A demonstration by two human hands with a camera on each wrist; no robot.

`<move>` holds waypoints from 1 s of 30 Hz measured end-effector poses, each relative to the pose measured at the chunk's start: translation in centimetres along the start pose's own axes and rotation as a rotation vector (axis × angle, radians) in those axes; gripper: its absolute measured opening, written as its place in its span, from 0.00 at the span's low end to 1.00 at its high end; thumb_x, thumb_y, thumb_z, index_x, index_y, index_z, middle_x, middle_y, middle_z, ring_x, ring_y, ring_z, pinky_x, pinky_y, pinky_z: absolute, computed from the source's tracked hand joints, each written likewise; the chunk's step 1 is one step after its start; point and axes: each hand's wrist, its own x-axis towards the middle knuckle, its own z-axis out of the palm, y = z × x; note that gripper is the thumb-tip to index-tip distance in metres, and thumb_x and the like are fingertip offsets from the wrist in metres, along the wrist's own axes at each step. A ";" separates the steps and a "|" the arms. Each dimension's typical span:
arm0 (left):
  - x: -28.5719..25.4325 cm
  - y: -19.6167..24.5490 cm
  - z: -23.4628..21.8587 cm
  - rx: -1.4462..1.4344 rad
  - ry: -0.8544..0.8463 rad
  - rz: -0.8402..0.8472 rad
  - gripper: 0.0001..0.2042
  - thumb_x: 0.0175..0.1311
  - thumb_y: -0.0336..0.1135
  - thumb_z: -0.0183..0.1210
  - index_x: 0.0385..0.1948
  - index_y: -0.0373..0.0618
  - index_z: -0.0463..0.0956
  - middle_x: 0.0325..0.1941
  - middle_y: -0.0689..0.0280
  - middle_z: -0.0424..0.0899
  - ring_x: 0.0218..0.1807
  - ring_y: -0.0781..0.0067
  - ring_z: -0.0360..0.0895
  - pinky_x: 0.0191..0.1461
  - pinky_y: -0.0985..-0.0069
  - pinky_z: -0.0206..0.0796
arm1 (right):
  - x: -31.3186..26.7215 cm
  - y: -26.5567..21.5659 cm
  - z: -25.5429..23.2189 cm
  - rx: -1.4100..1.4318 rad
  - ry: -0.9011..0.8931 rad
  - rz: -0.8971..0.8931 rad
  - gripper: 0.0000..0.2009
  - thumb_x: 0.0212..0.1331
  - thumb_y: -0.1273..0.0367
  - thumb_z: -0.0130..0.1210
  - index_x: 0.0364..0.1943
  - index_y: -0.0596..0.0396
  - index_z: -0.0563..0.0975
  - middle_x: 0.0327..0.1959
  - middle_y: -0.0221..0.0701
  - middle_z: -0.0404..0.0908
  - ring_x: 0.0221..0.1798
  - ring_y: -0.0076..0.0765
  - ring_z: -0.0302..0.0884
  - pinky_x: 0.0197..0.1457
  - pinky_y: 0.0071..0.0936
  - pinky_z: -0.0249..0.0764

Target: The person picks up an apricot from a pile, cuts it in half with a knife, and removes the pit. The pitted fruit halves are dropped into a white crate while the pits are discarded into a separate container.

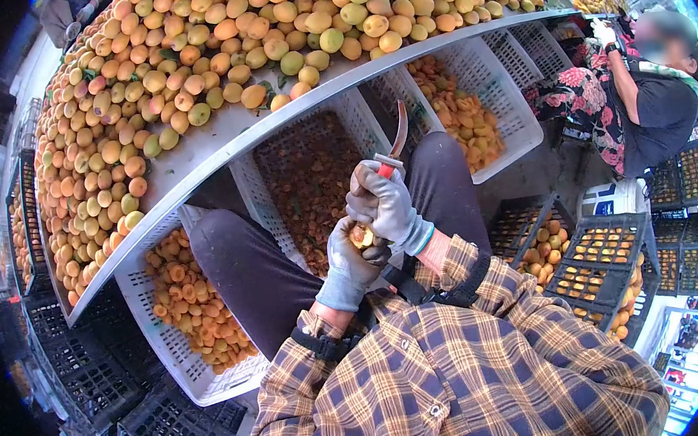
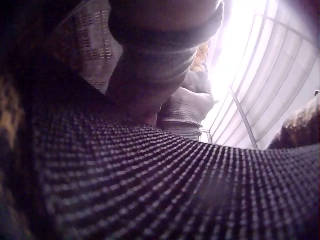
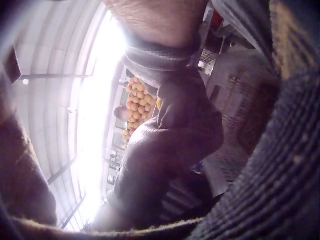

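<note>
Both gloved hands meet over the lap in the head view. The left hand holds a cut apricot, its brown centre facing up. Just above it, the right hand grips the red handle of a curved knife, whose blade points up and away from the fruit. The right fingers are right at the apricot. In the left wrist view a strap fills the front and the left glove is dark. The right wrist view shows the right glove in shadow, with the apricot hidden.
A metal-edged table heaped with whole apricots spans the front. Under its edge stand white baskets: the left and right with apricot halves, the middle with brown pits. Black crates flank both sides; another person sits right.
</note>
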 end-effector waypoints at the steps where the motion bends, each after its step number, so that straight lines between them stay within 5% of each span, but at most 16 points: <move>1: 0.1 0.0 -0.3 0.003 -0.047 -0.023 0.14 0.61 0.48 0.42 0.26 0.48 0.69 0.15 0.69 0.69 0.11 0.76 0.60 0.14 0.80 0.49 | -0.1 -0.1 0.1 0.003 -0.001 -0.003 0.15 0.63 0.61 0.49 0.21 0.52 0.66 0.11 0.18 0.51 0.12 0.16 0.48 0.15 0.18 0.47; 8: -0.5 -0.3 0.9 0.022 0.100 -0.006 0.16 0.63 0.49 0.39 0.27 0.49 0.70 0.15 0.69 0.68 0.12 0.75 0.60 0.15 0.78 0.51 | -0.3 -0.5 -0.1 0.065 -0.119 0.011 0.13 0.63 0.62 0.49 0.24 0.53 0.68 0.13 0.22 0.59 0.12 0.17 0.53 0.15 0.18 0.50; 10: -0.7 0.0 0.4 0.046 -0.109 -0.077 0.17 0.63 0.50 0.39 0.27 0.49 0.70 0.15 0.69 0.67 0.12 0.76 0.60 0.16 0.78 0.51 | -0.4 -0.7 -0.3 0.047 -0.122 0.018 0.13 0.63 0.61 0.49 0.24 0.53 0.67 0.14 0.22 0.60 0.12 0.17 0.53 0.16 0.18 0.49; 14: -0.9 -0.5 0.9 0.087 0.024 -0.059 0.17 0.63 0.50 0.41 0.29 0.47 0.71 0.16 0.68 0.70 0.10 0.76 0.60 0.14 0.79 0.51 | 0.0 -0.7 -1.4 0.133 -0.305 0.103 0.13 0.64 0.61 0.47 0.25 0.52 0.67 0.14 0.22 0.60 0.12 0.17 0.52 0.16 0.18 0.49; 17: -0.2 -0.4 -0.6 0.090 -0.130 -0.091 0.18 0.63 0.51 0.41 0.31 0.46 0.72 0.18 0.69 0.72 0.12 0.77 0.62 0.14 0.79 0.51 | -0.2 -0.5 -1.2 0.056 -0.318 0.142 0.12 0.62 0.60 0.50 0.26 0.52 0.69 0.16 0.22 0.64 0.13 0.16 0.55 0.17 0.17 0.51; 19: 0.1 -0.1 0.1 0.225 -0.049 0.091 0.16 0.63 0.51 0.42 0.29 0.48 0.70 0.18 0.70 0.69 0.14 0.77 0.62 0.16 0.80 0.52 | -0.3 -0.1 0.1 -0.354 -0.139 -0.059 0.11 0.60 0.62 0.54 0.27 0.53 0.71 0.19 0.23 0.70 0.15 0.14 0.60 0.18 0.15 0.55; 20: 0.6 -0.4 0.6 0.262 0.082 0.256 0.18 0.65 0.51 0.41 0.34 0.47 0.71 0.20 0.70 0.71 0.15 0.79 0.63 0.17 0.82 0.53 | -0.4 -0.3 0.3 -0.288 -0.109 -0.141 0.09 0.58 0.64 0.57 0.28 0.54 0.73 0.22 0.23 0.73 0.17 0.12 0.62 0.18 0.12 0.56; 21: 0.3 0.0 1.0 0.264 0.077 0.269 0.18 0.65 0.51 0.41 0.34 0.47 0.71 0.20 0.70 0.71 0.15 0.79 0.63 0.17 0.82 0.53 | 0.1 -0.2 0.5 -0.475 -0.027 -0.435 0.09 0.59 0.64 0.56 0.28 0.55 0.74 0.22 0.21 0.73 0.17 0.10 0.61 0.17 0.11 0.55; 24: 0.0 0.6 0.8 0.542 -0.050 0.597 0.25 0.69 0.55 0.35 0.44 0.42 0.72 0.24 0.69 0.74 0.19 0.81 0.67 0.20 0.85 0.58 | -0.5 -2.3 -0.6 -0.326 0.067 -0.322 0.09 0.62 0.64 0.53 0.29 0.54 0.75 0.21 0.20 0.73 0.15 0.09 0.59 0.17 0.10 0.53; 25: -0.1 0.8 0.8 0.542 -0.055 0.608 0.25 0.69 0.55 0.35 0.44 0.42 0.72 0.24 0.69 0.74 0.19 0.81 0.67 0.20 0.85 0.58 | -1.1 -3.2 -0.4 -0.563 0.116 -0.183 0.08 0.62 0.66 0.53 0.30 0.55 0.76 0.25 0.21 0.74 0.21 0.11 0.65 0.22 0.11 0.62; 28: 0.2 0.9 0.8 0.501 -0.013 0.632 0.24 0.70 0.53 0.35 0.48 0.40 0.69 0.39 0.63 0.78 0.38 0.76 0.76 0.44 0.79 0.70 | -2.2 -1.3 -1.2 -0.981 -0.034 -0.208 0.10 0.58 0.68 0.56 0.40 0.59 0.76 0.36 0.29 0.79 0.40 0.23 0.74 0.47 0.22 0.71; 30: 0.2 0.7 0.5 0.561 -0.033 0.682 0.24 0.70 0.53 0.36 0.47 0.39 0.69 0.41 0.63 0.77 0.39 0.75 0.76 0.45 0.78 0.70 | -3.2 -0.8 -1.5 -1.179 -0.053 -0.188 0.17 0.52 0.66 0.60 0.45 0.57 0.74 0.39 0.37 0.80 0.42 0.34 0.79 0.47 0.27 0.72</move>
